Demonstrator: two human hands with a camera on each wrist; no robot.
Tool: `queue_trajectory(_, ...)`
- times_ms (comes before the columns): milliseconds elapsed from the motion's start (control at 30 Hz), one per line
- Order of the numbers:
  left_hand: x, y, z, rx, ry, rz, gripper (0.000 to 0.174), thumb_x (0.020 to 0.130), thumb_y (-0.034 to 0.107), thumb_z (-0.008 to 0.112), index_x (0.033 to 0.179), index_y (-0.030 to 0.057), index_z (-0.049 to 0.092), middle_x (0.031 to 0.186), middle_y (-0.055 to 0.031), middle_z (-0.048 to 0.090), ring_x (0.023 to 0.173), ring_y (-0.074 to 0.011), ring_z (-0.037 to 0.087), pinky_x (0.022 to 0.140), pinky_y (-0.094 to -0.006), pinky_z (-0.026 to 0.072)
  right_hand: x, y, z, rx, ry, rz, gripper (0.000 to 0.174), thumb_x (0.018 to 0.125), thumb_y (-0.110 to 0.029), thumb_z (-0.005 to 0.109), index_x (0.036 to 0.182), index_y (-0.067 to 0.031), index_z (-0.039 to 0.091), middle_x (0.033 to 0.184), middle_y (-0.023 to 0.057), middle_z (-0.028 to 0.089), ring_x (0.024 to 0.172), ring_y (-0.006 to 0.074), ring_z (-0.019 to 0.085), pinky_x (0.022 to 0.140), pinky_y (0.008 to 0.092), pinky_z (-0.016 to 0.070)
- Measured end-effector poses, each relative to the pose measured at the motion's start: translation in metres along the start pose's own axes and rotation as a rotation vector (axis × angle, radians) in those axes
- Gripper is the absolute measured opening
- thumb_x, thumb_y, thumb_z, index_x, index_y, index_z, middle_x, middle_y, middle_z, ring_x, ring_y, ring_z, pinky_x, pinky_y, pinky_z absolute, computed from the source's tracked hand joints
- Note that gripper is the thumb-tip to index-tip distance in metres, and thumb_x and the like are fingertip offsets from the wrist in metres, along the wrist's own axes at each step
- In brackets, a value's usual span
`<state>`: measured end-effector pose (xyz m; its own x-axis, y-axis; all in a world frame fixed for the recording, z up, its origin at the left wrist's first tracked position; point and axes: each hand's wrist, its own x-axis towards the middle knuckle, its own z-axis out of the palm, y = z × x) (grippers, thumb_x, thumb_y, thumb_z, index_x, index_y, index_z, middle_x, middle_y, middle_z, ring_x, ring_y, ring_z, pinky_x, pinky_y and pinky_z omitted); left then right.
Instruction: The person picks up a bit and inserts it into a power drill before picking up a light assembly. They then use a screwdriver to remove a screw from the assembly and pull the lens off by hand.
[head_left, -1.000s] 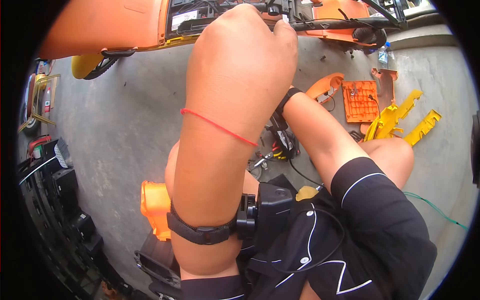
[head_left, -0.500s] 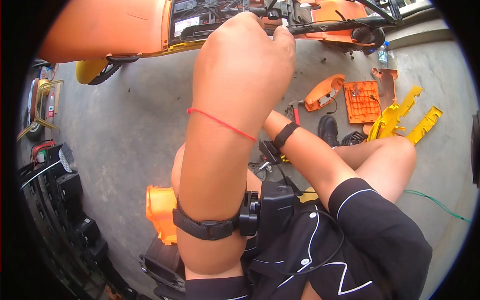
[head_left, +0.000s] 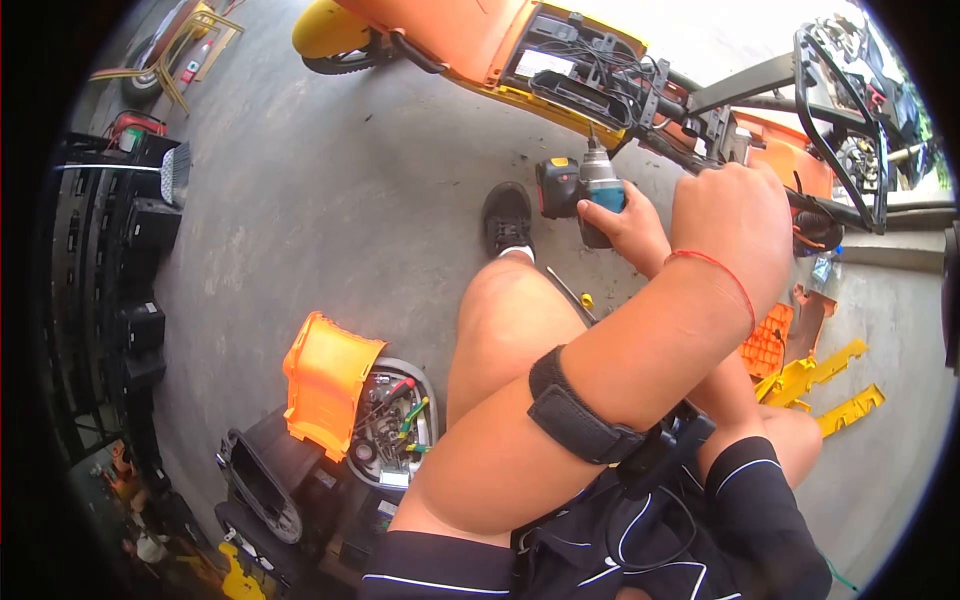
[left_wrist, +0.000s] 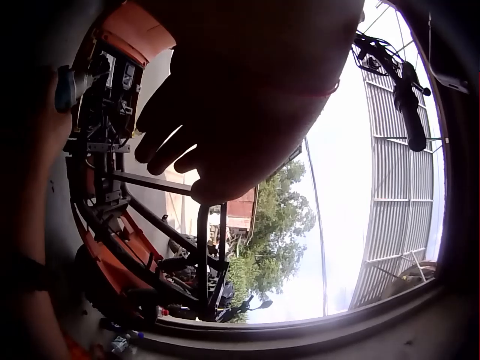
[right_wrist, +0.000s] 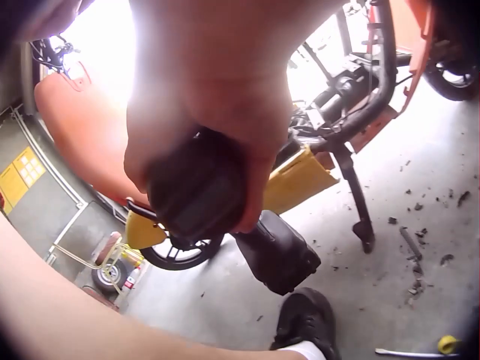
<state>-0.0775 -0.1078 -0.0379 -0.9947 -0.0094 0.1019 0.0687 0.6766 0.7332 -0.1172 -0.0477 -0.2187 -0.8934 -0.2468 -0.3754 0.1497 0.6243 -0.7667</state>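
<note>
a person sits on a concrete floor [head_left: 300,220], seen from above, working on an orange scooter [head_left: 450,35] that lies across the top of the head view from 11 to 2 o'clock with its underside opened up.

the right hand [head_left: 635,225] is closed round the grip of a cordless drill [head_left: 600,185], just above centre in the head view. the drill has a teal and black body. its long axis runs almost straight up and down in the picture, and the silver chuck and bit point to 12 o'clock, at the exposed wiring and black parts in the scooter's belly. the bit's tip is close under those parts; contact cannot be made out. a black battery pack sticks out from the body toward 9 o'clock. in the right wrist view the fingers wrap tightly round the dark drill [right_wrist: 199,187], with the battery block hanging toward 5 o'clock.

the left hand [head_left: 735,215], with a red thread round the wrist, sits at 3 o'clock of the drill, against the scooter's black tube frame [head_left: 745,80]. its fingers are bent, but whether they close round a tube cannot be told; the left wrist view shows only a dark silhouette.

a black shoe [head_left: 507,220] lies at 9 o'clock of the drill. at 7 o'clock, an orange plastic cover [head_left: 325,385] leans by a bowl of tools [head_left: 400,425]. yellow plastic parts [head_left: 825,385] lie at 4 o'clock.
</note>
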Motion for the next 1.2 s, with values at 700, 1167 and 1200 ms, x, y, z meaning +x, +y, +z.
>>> queue_trajectory(700,-0.005,-0.043,-0.027,0.064,0.093,-0.108,0.012,0.082,0.012,0.063,0.087,0.0034,0.059,0.08,-0.0124,0.066,0.077,-0.0274,0.068,0.07,-0.036,0.0526,0.096,-0.056,0.206,-0.424,-0.792,-0.456,0.092,0.076,-0.066,0.07,0.119,0.013,0.051,0.108,0.0324,0.063,0.104,0.0438,0.062,0.091,0.0431,0.0486)
queue_trajectory(1167,-0.011,-0.039,-0.032,0.138,-0.038,-0.045,0.011,0.083,0.011,0.06,0.089,0.0038,0.064,0.083,-0.0123,0.07,0.079,-0.0255,0.071,0.07,-0.0344,0.0549,0.083,0.074,0.08,0.424,-0.146,0.131,0.044,0.097,-0.042,0.055,0.11,-0.0017,0.067,0.111,0.0148,0.069,0.104,0.0272,0.065,0.091,0.0381,0.0499)
queue_trajectory(1200,-0.011,-0.041,-0.034,0.109,-0.032,-0.024,0.012,0.082,0.012,0.06,0.087,0.002,0.064,0.081,-0.0147,0.07,0.077,-0.0272,0.072,0.069,-0.037,0.0556,0.072,0.127,0.068,0.392,-0.022,0.202,0.043,0.094,-0.041,0.058,0.107,-0.0018,0.067,0.108,0.0154,0.07,0.102,0.0276,0.065,0.09,0.0385,0.0501)
